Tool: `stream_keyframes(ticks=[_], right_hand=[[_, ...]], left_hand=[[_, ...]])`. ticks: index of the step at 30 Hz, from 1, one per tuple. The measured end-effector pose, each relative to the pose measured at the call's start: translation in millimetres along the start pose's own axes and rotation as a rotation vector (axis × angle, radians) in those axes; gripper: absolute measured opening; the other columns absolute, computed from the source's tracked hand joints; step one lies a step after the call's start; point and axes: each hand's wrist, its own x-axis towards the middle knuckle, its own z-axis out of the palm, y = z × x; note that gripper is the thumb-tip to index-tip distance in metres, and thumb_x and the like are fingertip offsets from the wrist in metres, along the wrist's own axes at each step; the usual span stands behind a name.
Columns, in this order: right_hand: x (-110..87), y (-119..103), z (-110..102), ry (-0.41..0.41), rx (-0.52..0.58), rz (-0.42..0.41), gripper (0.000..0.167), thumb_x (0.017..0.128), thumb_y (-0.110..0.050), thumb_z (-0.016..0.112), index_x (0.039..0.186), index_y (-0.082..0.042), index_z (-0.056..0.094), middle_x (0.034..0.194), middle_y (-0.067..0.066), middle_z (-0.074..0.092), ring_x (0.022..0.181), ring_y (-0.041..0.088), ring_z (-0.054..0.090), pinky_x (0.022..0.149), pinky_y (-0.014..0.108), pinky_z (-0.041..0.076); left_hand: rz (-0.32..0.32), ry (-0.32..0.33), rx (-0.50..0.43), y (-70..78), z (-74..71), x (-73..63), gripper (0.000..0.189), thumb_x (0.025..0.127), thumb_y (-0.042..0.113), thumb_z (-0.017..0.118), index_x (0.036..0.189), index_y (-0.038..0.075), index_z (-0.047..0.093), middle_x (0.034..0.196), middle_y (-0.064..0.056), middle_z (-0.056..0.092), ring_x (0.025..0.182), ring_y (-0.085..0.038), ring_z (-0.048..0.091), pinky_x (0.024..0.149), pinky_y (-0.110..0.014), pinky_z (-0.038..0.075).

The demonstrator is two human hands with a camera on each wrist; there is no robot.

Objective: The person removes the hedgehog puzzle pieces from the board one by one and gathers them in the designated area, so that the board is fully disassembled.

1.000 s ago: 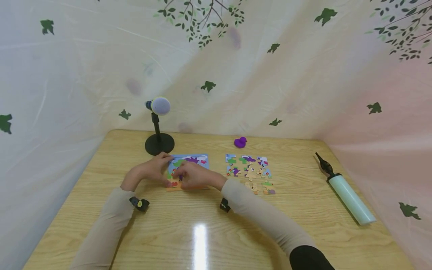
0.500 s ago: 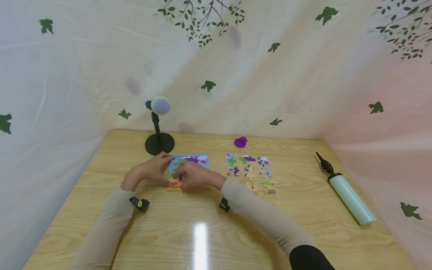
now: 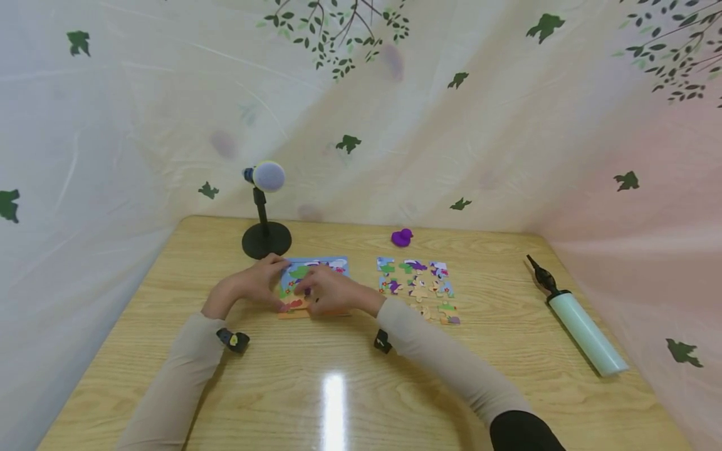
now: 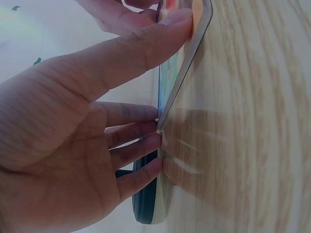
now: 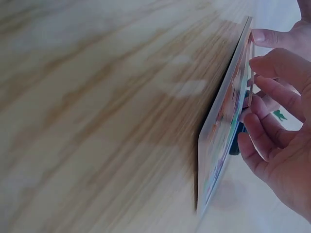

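Observation:
A flat jigsaw puzzle board point(image 3: 299, 272) with a bright picture lies left of the table's middle. My left hand point(image 3: 256, 284) rests at its left side: in the left wrist view the thumb point(image 4: 177, 18) touches a front corner and the straight fingers point(image 4: 138, 145) reach the far corner. My right hand point(image 3: 329, 290) hovers over the board's lower middle. In the right wrist view its fingers point(image 5: 265, 128) are loosely bent, with thumb and index close to the board's surface. An orange piece area with a red shape point(image 3: 293, 304) shows at the lower left. Whether right fingertips touch it is unclear.
Several loose puzzle pieces point(image 3: 418, 289) lie in rows right of the board. A purple toy duck point(image 3: 402, 237) sits behind them, and a lamp-like stand with a round black base point(image 3: 267, 240) stands behind the left hand. A pale green hand pump point(image 3: 586, 332) lies far right.
My right hand has shifted slightly to the right and up, uncovering more of the board's lower left corner. My left hand has stayed in place.

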Motion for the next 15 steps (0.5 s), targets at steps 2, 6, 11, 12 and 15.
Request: stream_keyframes(ticks=[2,6,11,12,15], right_hand=[[-2.0,0,-1,0.022,-0.041,-0.016,0.03,0.082,-0.009,0.077,0.112,-0.009,0.078,0.108,0.001,0.077,0.101,0.017,0.061,0.097,0.03,0.046],[-9.2,1,-4,0.033,-0.029,0.028,0.032,0.084,-0.015,0.079,0.116,-0.012,0.077,0.113,0.002,0.073,0.11,0.019,0.058,0.102,0.035,0.045],[-22.2,1,-9,0.041,0.005,0.082,0.036,0.086,-0.019,0.081,0.121,-0.013,0.075,0.118,0.005,0.067,0.117,0.021,0.053,0.104,0.037,0.044],[-25.6,2,-11,0.043,0.004,0.093,0.037,0.086,-0.02,0.081,0.122,-0.013,0.074,0.12,0.006,0.067,0.117,0.021,0.053,0.103,0.036,0.045],[-37.1,3,-17,0.049,0.008,0.127,0.039,0.085,-0.019,0.081,0.123,-0.013,0.074,0.122,0.007,0.064,0.115,0.022,0.052,0.097,0.034,0.047]], left_hand=[[-0.001,0.001,0.0,0.6,-0.3,-0.1,0.105,0.077,0.032,0.089,0.154,-0.009,0.031,0.149,-0.029,0.034,0.142,-0.048,0.034,0.12,-0.063,0.03],[0.009,0.004,0.01,1.9,-0.8,-0.6,0.106,0.077,0.033,0.089,0.154,-0.01,0.031,0.149,-0.031,0.034,0.143,-0.05,0.033,0.12,-0.064,0.029],[0.01,0.002,0.009,2.2,-0.8,-0.9,0.106,0.077,0.034,0.089,0.154,-0.01,0.031,0.15,-0.031,0.033,0.143,-0.051,0.031,0.12,-0.065,0.028],[0.01,0.001,0.01,2.4,-0.9,-0.9,0.106,0.077,0.034,0.089,0.154,-0.01,0.031,0.15,-0.031,0.033,0.143,-0.051,0.031,0.12,-0.065,0.028],[0.016,0.002,0.022,2.4,-1.4,-1.2,0.107,0.077,0.035,0.089,0.154,-0.011,0.031,0.148,-0.031,0.033,0.141,-0.051,0.032,0.119,-0.065,0.029]])
